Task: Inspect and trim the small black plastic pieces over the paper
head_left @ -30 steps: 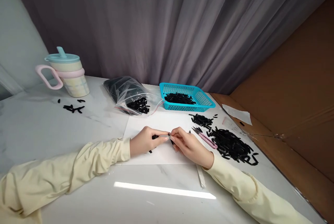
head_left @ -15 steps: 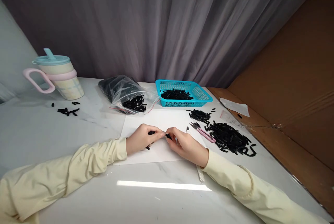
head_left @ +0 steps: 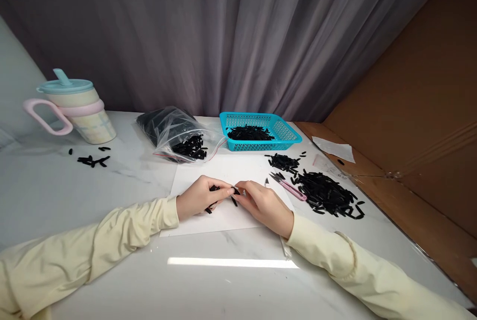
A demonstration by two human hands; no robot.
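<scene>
Over a white sheet of paper [head_left: 223, 224], my two hands meet at the fingertips. My left hand [head_left: 199, 198] is closed, with several small black elongated pieces [head_left: 213, 189] tucked in its fingers. Thumb and forefinger pinch one black piece [head_left: 236, 191] at the meeting point. My right hand [head_left: 266, 206] has its fingertips closed on the same spot; a second black piece [head_left: 234, 201] shows just below them. How the two pieces relate is too small to tell. A slim white tool [head_left: 267, 181] with a dark tip lies partly hidden beneath my right hand.
Pink thread snips [head_left: 288, 187] lie beside a large heap of black pieces [head_left: 324, 193] and a smaller heap [head_left: 283, 162]. Behind are a blue basket [head_left: 257, 146] and an open zip bag [head_left: 164, 131], both holding black pieces. A lidded cup [head_left: 89, 116] stands left, near loose pieces [head_left: 92, 161].
My fingertips have drawn closer together. The black piece at my right fingertips has shifted left to the meeting point, and another now shows below. The whole view has shifted slightly.
</scene>
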